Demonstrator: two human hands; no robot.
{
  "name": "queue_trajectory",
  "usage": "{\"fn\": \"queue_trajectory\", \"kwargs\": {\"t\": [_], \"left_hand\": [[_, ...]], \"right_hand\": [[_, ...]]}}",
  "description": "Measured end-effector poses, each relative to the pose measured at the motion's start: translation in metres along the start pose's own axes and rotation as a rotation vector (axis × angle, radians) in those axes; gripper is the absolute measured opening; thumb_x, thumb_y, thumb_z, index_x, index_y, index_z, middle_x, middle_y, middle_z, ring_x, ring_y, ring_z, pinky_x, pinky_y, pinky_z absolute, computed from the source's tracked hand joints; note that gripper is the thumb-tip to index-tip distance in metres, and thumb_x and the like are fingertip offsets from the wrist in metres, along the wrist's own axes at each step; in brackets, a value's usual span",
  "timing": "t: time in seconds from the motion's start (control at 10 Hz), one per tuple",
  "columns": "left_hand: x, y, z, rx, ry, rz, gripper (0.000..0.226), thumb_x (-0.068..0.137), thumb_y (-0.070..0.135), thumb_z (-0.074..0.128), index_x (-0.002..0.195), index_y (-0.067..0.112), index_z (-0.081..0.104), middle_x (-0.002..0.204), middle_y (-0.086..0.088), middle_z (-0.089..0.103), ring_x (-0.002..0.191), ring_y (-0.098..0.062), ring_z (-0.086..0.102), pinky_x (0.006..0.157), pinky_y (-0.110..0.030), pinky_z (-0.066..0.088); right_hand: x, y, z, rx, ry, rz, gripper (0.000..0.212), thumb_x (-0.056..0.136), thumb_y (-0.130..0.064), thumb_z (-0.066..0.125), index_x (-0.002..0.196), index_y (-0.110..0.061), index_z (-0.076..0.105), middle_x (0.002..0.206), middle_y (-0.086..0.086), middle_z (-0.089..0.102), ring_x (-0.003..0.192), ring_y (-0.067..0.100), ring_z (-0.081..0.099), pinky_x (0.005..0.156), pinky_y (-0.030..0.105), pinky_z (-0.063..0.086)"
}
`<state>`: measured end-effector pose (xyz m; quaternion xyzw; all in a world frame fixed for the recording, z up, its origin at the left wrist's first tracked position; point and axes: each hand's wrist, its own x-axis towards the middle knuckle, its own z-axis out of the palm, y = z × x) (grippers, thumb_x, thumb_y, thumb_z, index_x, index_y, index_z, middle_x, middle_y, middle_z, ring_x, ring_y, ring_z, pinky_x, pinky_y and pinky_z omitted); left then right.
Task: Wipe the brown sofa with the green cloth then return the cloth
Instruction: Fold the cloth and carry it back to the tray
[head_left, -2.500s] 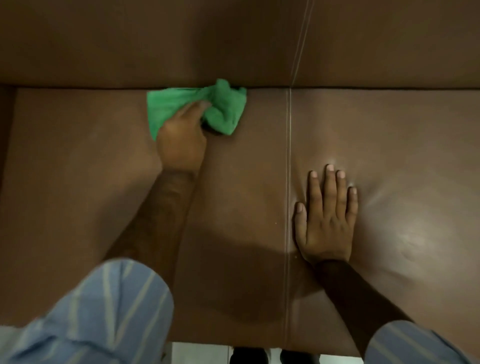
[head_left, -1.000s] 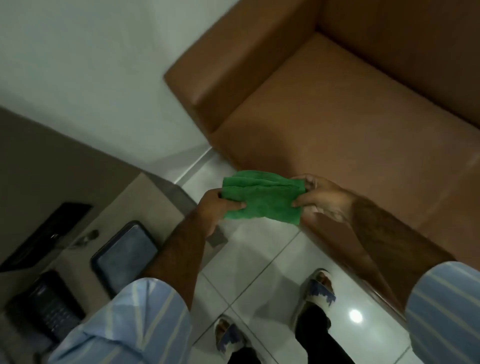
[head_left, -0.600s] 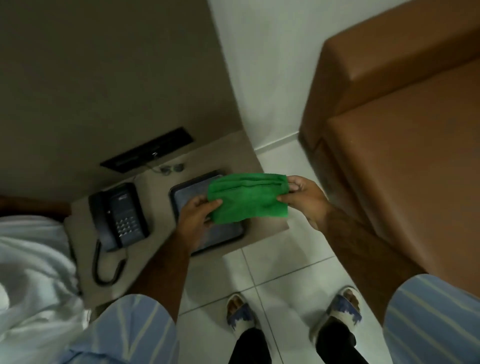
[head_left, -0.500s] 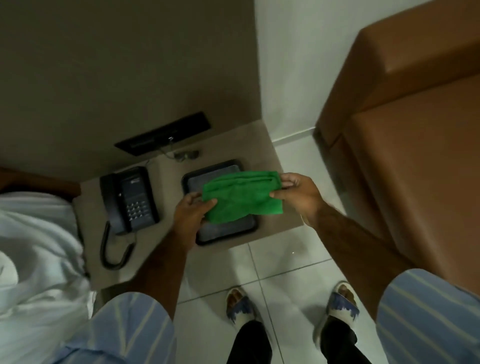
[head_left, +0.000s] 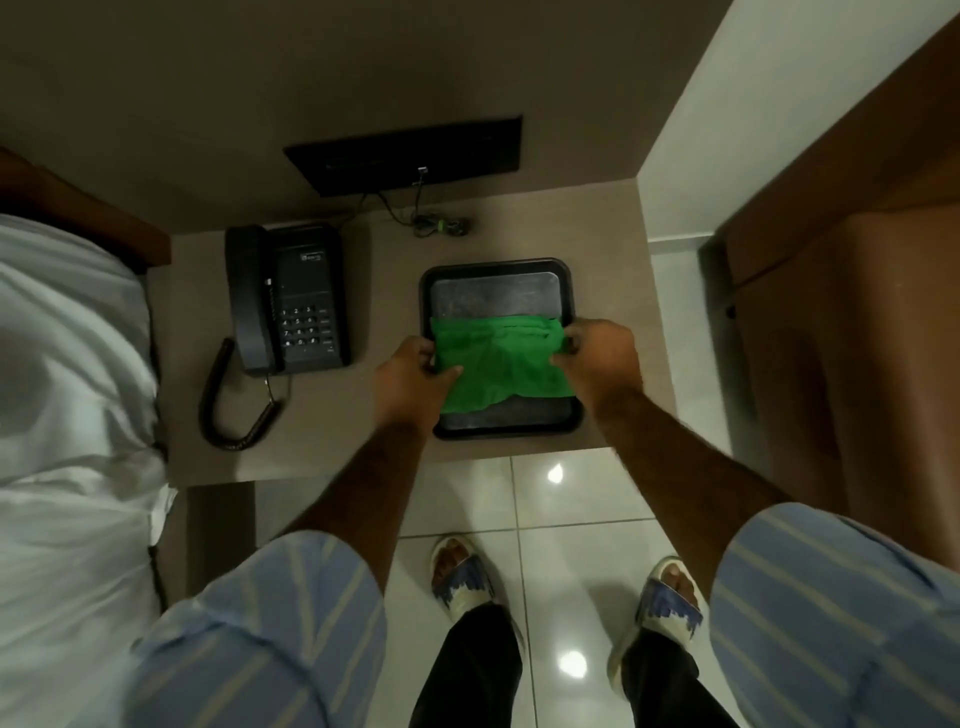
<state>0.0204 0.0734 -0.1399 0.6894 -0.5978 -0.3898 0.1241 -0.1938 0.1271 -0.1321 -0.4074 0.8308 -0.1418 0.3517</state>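
The green cloth (head_left: 501, 364) is folded and stretched between both hands, low over the black tray (head_left: 498, 273) on the beige side table. My left hand (head_left: 410, 384) pinches its left edge. Gripping the right edge is my right hand (head_left: 602, 358). I cannot tell whether the cloth touches the tray. The brown sofa (head_left: 852, 291) stands at the right, only its arm and side showing.
A black desk phone (head_left: 288, 299) with a coiled cord lies left of the tray on the side table (head_left: 379, 260). A black wall panel (head_left: 410, 156) with cables is behind. White bedding (head_left: 67, 395) fills the left. My sandalled feet stand on glossy white floor tiles (head_left: 561, 499).
I left the sofa, took the cloth in both hands and turned to the side table. In the last half second the cloth has come down closer to the tray.
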Motion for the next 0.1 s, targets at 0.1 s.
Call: {"fn": "queue_trajectory", "kwargs": {"t": [0.1], "left_hand": [[0.0002,0.0128,-0.0052,0.203,0.018,0.117,0.045,0.079,0.021,0.08,0.118,0.009,0.061,0.114,-0.013,0.065,0.097,-0.027,0.063,0.083,-0.033,0.053]], "right_hand": [[-0.008,-0.0132,-0.0121,-0.116,0.072,-0.036,0.042,0.091,-0.027,0.075,0.128,-0.014,0.062,0.121,0.009,0.065,0.107,0.027,0.066,0.083,0.032,0.053]]}}
